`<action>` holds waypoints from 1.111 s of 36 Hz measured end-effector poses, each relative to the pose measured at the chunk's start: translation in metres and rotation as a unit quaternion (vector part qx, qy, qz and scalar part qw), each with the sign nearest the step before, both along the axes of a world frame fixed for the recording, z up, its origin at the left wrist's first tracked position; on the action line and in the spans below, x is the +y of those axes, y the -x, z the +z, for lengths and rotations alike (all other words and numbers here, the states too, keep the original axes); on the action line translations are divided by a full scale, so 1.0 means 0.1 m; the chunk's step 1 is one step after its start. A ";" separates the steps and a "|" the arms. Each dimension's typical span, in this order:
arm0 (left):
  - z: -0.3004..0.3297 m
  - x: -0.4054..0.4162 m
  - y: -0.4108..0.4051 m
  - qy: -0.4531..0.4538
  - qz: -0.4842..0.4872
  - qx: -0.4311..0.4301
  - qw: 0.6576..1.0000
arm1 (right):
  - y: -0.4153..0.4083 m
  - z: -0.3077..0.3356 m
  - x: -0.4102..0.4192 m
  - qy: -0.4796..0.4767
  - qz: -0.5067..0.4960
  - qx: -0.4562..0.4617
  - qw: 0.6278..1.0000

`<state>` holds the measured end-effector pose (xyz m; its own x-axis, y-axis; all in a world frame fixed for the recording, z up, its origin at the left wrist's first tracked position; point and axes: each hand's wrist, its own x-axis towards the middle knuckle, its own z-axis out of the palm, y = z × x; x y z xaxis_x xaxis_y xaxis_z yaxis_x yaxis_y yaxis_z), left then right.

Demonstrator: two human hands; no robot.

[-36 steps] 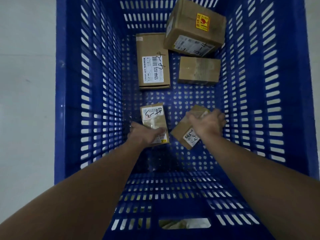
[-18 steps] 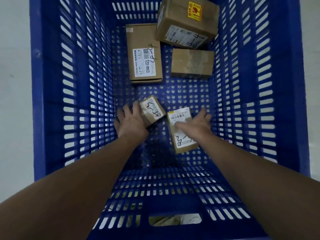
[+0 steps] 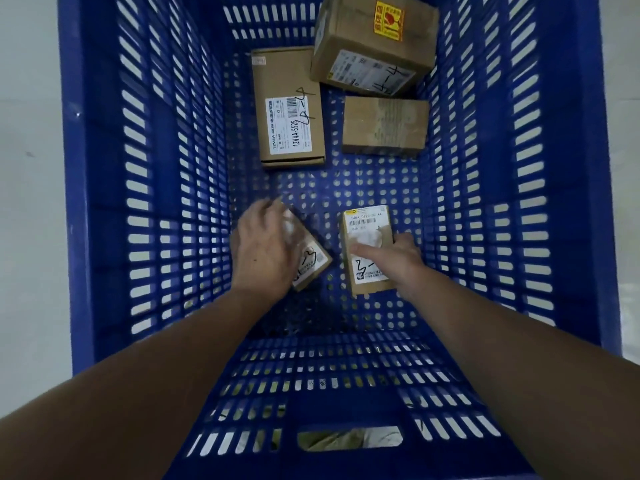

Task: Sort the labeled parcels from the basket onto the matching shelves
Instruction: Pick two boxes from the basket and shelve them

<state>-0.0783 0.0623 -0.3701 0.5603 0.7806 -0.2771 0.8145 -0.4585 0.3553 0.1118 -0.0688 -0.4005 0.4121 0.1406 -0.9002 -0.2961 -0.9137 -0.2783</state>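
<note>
Inside basket [image 3: 104, 202]: 5 parcels [image 3: 289, 109] (2 under hands [image 3: 265, 252]).

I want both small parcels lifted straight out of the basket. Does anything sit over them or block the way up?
Nothing visible does. The left hand and right hand each touch a small brown cardboard parcel on the blue slotted plastic basket floor, apart from the others.

Both bare arms reach down into a blue slotted basket [image 3: 104, 202]. The left hand [image 3: 265, 252] lies over a small tilted parcel [image 3: 311, 261], fingers blurred. The right hand [image 3: 398, 259] holds a second small parcel [image 3: 367, 233], index finger laid across its white label. 3 larger brown parcels sit at the far end: a long flat one [image 3: 289, 109], a plain one [image 3: 384, 124], and a big one with a yellow sticker [image 3: 372, 43].
</note>
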 end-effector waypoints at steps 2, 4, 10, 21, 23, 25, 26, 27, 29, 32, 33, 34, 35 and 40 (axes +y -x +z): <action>0.06 -0.06 -0.07 0.062 0.225 -0.002 0.972 | -0.01 -0.05 -0.02 -0.004 -0.025 0.002 1.000; 0.06 -0.05 -0.11 0.145 0.367 0.021 0.919 | -0.01 -0.07 0.01 -0.016 -0.045 -0.004 0.999; -0.26 -0.01 -0.09 0.320 0.397 -0.003 0.860 | 0.13 0.15 0.20 -0.088 -0.022 -0.032 0.995; 0.12 -0.03 -0.19 0.405 0.420 -0.156 0.797 | 0.11 0.36 0.13 -0.135 -0.072 0.034 0.988; 0.35 0.01 -0.17 0.428 0.412 -0.168 0.786 | 0.11 0.56 0.10 -0.140 -0.089 0.044 0.985; 0.62 0.08 -0.17 0.450 0.398 -0.175 0.780 | 0.03 0.83 0.13 -0.148 -0.111 0.068 0.980; 0.79 0.14 -0.18 0.463 0.392 -0.180 0.775 | -0.03 0.99 0.16 -0.149 -0.106 0.083 0.980; 0.98 0.21 -0.20 0.476 0.381 -0.186 0.771 | -0.10 1.18 0.22 -0.151 -0.092 0.092 0.980; 1.36 0.36 -0.23 0.511 0.349 -0.196 0.761 | -0.25 1.62 0.33 -0.156 -0.047 0.095 0.982; 1.95 0.54 -0.25 0.563 0.286 -0.206 0.747 | -0.42 2.31 0.44 -0.162 -0.035 0.089 0.982; 2.15 0.58 -0.27 0.577 0.267 -0.206 0.744 | -0.45 2.54 0.46 -0.174 -0.036 0.085 0.980; 2.36 0.63 -0.29 0.588 0.253 -0.208 0.739 | -0.49 2.77 0.49 -0.181 -0.046 0.077 0.979; 2.57 0.69 -0.33 0.595 0.241 -0.213 0.736 | -0.53 3.03 0.54 -0.188 -0.058 0.059 0.979; 3.78 0.95 -0.67 0.597 0.153 -0.234 0.752 | -0.69 4.44 0.74 -0.246 -0.079 -0.057 0.964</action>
<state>-0.0113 0.1569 0.0075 0.6594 0.2443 -0.7110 0.4741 0.5989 0.6454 0.1812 0.0055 0.0436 0.5549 0.4676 -0.6881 -0.3625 -0.6086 -0.7059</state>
